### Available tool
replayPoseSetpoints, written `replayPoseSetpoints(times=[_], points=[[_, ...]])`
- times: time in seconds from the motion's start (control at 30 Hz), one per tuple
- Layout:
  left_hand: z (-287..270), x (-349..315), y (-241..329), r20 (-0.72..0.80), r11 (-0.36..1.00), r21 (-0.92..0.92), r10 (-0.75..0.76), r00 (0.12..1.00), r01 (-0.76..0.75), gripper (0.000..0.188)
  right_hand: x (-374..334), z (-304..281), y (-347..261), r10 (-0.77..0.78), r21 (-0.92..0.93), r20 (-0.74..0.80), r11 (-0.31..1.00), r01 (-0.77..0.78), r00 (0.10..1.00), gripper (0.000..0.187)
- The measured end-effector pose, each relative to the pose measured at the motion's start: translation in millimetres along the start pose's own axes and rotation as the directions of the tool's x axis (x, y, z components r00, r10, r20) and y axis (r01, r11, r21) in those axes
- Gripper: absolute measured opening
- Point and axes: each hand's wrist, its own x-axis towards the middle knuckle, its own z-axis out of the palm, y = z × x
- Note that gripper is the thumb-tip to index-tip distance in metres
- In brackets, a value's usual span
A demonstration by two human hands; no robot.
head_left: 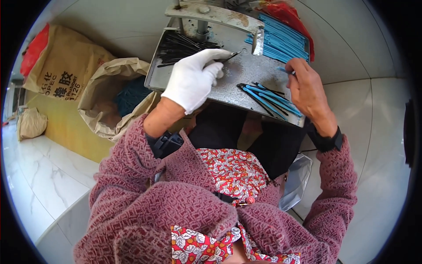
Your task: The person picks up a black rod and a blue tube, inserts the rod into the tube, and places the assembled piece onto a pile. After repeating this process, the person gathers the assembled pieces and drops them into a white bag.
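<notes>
My left hand [190, 79], in a white glove, pinches a thin black strip [234, 56] whose tip points to the right. Bare and closed, my right hand [307, 90] holds the end of a light blue strip [281, 68] between thumb and fingers. Both hands are above a metal work plate [228, 90]. Black strips [182, 47] lie in a heap beyond the gloved hand. A stack of light blue strips [285, 38] fills the far right corner. Between my hands, near the front edge, blue and black strips [269, 100] lie together in a loose bundle.
A curved metal arm [222, 16] on a post spans the far side of the plate. Behind the blue stack is a red plastic bag [292, 17]. An open paper sack [118, 70] with blue pieces stands left, beside a full brown sack [72, 53]. Tiled wall borders the right.
</notes>
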Motion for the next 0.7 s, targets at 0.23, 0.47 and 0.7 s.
replayPoseSetpoints(times=[0.23,0.47,0.7], points=[[5.8,3.7,-2.1,-0.008,0.993,-0.119,-0.024,1.0,0.023,0.025,3.0,6.0,-42.2,0.074,0.723,0.176,0.667,-0.18,0.982,0.005],[11.0,9.5,-8.0,-0.011,0.974,-0.222,-0.038,0.999,0.035,0.02,1.7,31.6,-46.3,0.13,0.831,0.092,0.537,-0.148,0.987,0.019],[28.1,12.3,-10.5,-0.118,0.942,-0.333,-0.017,0.993,-0.023,0.016,12.3,16.2,-45.2,0.147,0.835,0.319,0.423,-0.351,0.936,0.027]])
